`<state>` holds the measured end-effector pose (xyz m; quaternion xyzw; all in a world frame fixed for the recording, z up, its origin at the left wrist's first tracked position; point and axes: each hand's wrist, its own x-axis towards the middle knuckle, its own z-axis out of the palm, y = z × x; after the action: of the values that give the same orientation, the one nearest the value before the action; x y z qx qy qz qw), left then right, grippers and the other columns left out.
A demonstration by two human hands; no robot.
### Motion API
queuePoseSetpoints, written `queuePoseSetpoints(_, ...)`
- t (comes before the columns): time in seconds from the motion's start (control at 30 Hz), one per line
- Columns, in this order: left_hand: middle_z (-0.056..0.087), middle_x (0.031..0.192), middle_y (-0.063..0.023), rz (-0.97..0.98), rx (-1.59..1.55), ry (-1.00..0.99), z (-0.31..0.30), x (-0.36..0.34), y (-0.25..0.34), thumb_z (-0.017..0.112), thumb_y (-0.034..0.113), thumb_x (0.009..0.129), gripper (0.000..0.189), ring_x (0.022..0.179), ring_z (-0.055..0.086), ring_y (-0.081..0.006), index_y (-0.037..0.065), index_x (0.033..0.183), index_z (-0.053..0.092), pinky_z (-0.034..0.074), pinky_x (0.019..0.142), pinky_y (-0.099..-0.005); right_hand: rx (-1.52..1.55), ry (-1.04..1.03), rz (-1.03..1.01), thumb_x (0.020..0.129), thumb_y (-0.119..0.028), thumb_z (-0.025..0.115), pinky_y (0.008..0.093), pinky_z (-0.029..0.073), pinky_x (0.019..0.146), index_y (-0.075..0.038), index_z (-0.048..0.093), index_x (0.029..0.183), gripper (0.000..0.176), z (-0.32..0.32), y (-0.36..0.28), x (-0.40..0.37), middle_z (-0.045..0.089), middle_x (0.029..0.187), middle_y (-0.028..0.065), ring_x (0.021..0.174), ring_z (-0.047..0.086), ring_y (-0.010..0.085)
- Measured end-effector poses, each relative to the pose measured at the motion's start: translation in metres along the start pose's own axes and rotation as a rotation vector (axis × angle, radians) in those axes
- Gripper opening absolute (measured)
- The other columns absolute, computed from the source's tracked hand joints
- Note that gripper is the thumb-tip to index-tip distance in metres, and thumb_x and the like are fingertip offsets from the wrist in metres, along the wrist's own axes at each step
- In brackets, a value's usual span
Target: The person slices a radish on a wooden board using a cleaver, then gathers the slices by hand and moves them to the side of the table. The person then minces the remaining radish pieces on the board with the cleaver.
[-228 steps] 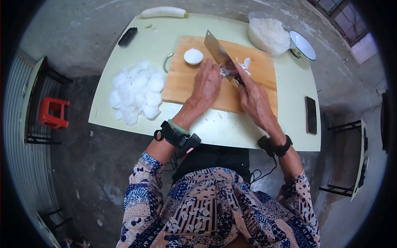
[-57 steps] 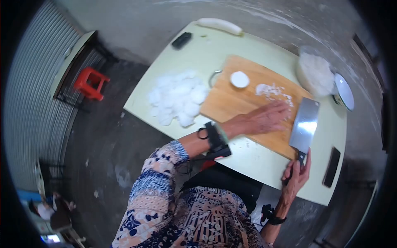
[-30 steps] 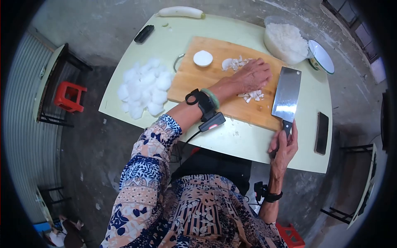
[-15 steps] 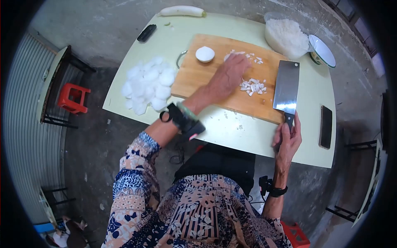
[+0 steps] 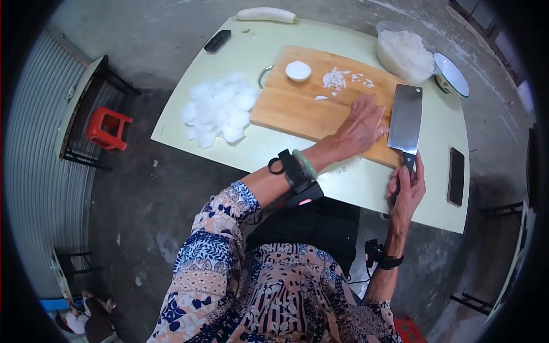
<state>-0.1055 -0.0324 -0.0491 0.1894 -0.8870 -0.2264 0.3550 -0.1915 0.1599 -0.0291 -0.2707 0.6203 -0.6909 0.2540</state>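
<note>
My right hand (image 5: 409,186) is closed around the dark handle of a cleaver (image 5: 405,117), whose broad blade points away from me along the right end of the wooden cutting board (image 5: 291,111). My left hand (image 5: 361,127) reaches across the board with its fingers stretched out, palm down, just left of the blade. It covers the spot where a heap of chopped white pieces lay. Beyond it lie more chopped white bits (image 5: 335,80). A rounded white chunk of radish (image 5: 298,71) rests on the board's far left part.
Thin white radish slices (image 5: 220,108) are piled left of the board. At the back lie a whole white radish (image 5: 266,15) and a black object (image 5: 218,40). A clear bowl of white shreds (image 5: 403,54), an enamel bowl (image 5: 452,74) and a phone (image 5: 456,177) line the right side.
My left hand has moved right and nearer to me, from the far bits to the nearer heap. Those far bits now show uncovered. The cleaver stays in my right hand, and the view has shifted slightly.
</note>
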Motion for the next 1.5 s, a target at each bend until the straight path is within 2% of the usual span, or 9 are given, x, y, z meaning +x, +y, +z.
queuePoseSetpoints(0.03,0.054,0.131,-0.0293,0.125,-0.011,0.058,0.005,0.003,-0.003,0.066,0.016,0.097,0.036,0.132,0.046,-0.0483,-0.005,0.125,0.059,0.039,0.111,-0.0558,-0.016,0.008,0.002,0.104,-0.013,0.062,0.0207,0.039,0.043,0.0,0.041,0.158,0.06,0.001,-0.002,0.0,0.059,0.082,0.0031,0.055,0.05,0.0054)
queuePoseSetpoints(0.23,0.055,0.098,-0.0136,0.083,0.189,0.07,0.009,0.015,-0.013,0.067,0.007,0.089,0.01,0.104,0.054,-0.0355,0.003,0.098,0.063,0.046,0.091,-0.0455,-0.022,-0.004,-0.019,0.105,-0.014,0.061,0.0209,0.04,0.044,0.0,0.041,0.158,0.059,-0.001,0.001,0.0,0.059,0.081,0.0029,0.055,0.05,0.0053)
queuePoseSetpoints(0.43,0.062,0.093,-0.015,0.153,-0.165,0.156,-0.024,0.017,-0.03,0.058,0.011,0.097,0.014,0.096,0.059,-0.0371,0.004,0.098,0.069,0.047,0.091,-0.0464,-0.026,-0.032,-0.037,0.106,-0.014,0.061,0.0213,0.041,0.045,-0.001,0.038,0.16,0.06,-0.006,0.005,0.001,0.058,0.083,0.0034,0.058,0.052,0.0062)
queuePoseSetpoints(0.73,0.061,0.088,-0.0135,-0.006,0.076,0.187,-0.06,-0.007,-0.019,0.063,0.015,0.097,0.014,0.093,0.062,-0.0348,0.005,0.097,0.072,0.049,0.084,-0.0476,-0.056,-0.018,-0.048,0.106,-0.014,0.06,0.0217,0.042,0.045,0.001,0.038,0.16,0.06,-0.005,0.005,0.002,0.059,0.082,0.004,0.058,0.051,0.0064)
queuePoseSetpoints(0.87,0.059,0.091,-0.0131,-0.122,0.009,0.046,-0.07,-0.015,-0.017,0.068,0.019,0.094,0.015,0.094,0.062,-0.0349,0.007,0.101,0.073,0.05,0.081,-0.0473,-0.056,-0.017,-0.029,0.106,-0.014,0.061,0.0222,0.042,0.044,0.002,0.038,0.159,0.06,-0.005,0.004,-0.001,0.059,0.081,0.0046,0.057,0.051,0.0066)
queuePoseSetpoints(0.93,0.06,0.098,-0.0124,-0.013,0.217,0.092,-0.07,-0.017,-0.02,0.072,0.023,0.092,0.018,0.097,0.061,-0.0349,0.009,0.102,0.071,0.049,0.083,-0.0474,-0.063,-0.008,-0.026,0.106,-0.014,0.06,0.0223,0.042,0.044,0.003,0.038,0.159,0.06,-0.006,0.007,0.002,0.059,0.081,0.0048,0.057,0.051,0.0066)
queuePoseSetpoints(1.13,0.056,0.094,-0.0097,0.149,0.01,-0.168,-0.089,-0.041,-0.001,0.077,0.021,0.088,0.017,0.098,0.058,-0.033,0.009,0.095,0.068,0.048,0.086,-0.0458,-0.051,-0.021,-0.02,0.106,-0.01,0.059,0.0227,0.043,0.044,0.001,0.039,0.159,0.058,-0.005,0.004,0.002,0.06,0.08,0.0048,0.056,0.051,0.0065)
queuePoseSetpoints(1.37,0.053,0.097,-0.0105,0.145,0.104,-0.114,-0.063,-0.021,-0.016,0.08,0.02,0.085,0.023,0.099,0.056,-0.033,0.009,0.102,0.068,0.048,0.088,-0.0461,-0.053,-0.006,0.003,0.106,-0.009,0.058,0.0226,0.043,0.045,-0.001,0.039,0.16,0.058,-0.002,-0.001,0.0,0.059,0.081,0.0041,0.056,0.05,0.0062)
queuePoseSetpoints(1.5,0.055,0.121,-0.0176,0.177,0.109,0.009,-0.051,-0.002,-0.022,0.08,0.025,0.089,0.042,0.117,0.054,-0.0373,0.004,0.122,0.064,0.047,0.101,-0.0478,-0.046,-0.018,0.008,0.106,-0.008,0.057,0.0224,0.043,0.045,-0.002,0.039,0.16,0.058,-0.002,-0.003,-0.001,0.059,0.081,0.0039,0.057,0.05,0.0064)
